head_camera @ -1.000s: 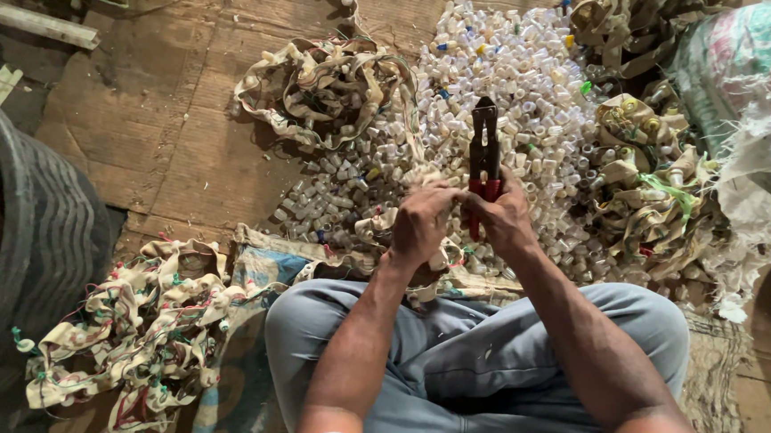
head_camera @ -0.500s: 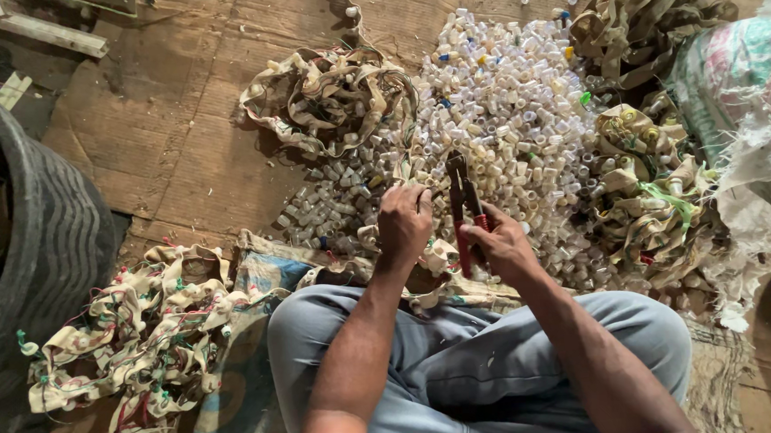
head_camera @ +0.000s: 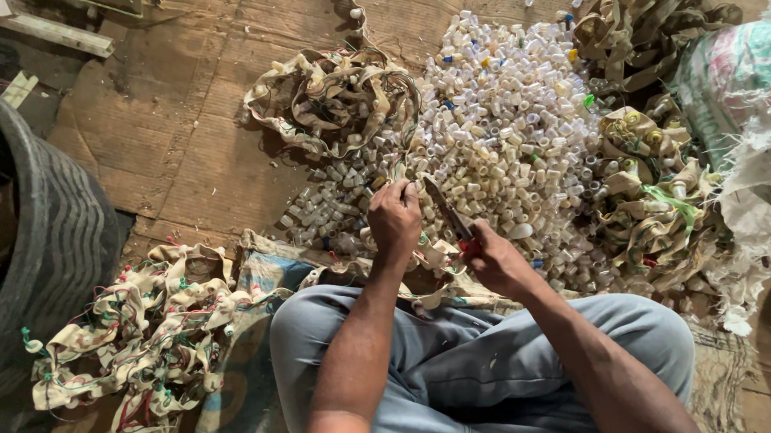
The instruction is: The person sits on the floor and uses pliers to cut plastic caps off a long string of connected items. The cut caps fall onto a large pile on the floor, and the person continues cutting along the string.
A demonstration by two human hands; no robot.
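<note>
Left hand [head_camera: 394, 218] closed around a strip of tan banding, pinning it near the heap of small white caps [head_camera: 497, 138] on the floor. Right hand [head_camera: 495, 259] gripped shut on red-handled pliers [head_camera: 449, 211], nose angled toward the left hand's pinch point to bite there.

Soft, even daylight over the whole scene, no hard glare anywhere. The pale heap of small caps [head_camera: 504, 120] reads brightest, close to washing out. Shadows are faint and short, pooling just under the forearms and along the big dark tub [head_camera: 40, 255] at the left edge, where detail sinks into gloom. Focus is crisp in the middle; the corners stretch and soften slightly from the wide lens.
</note>
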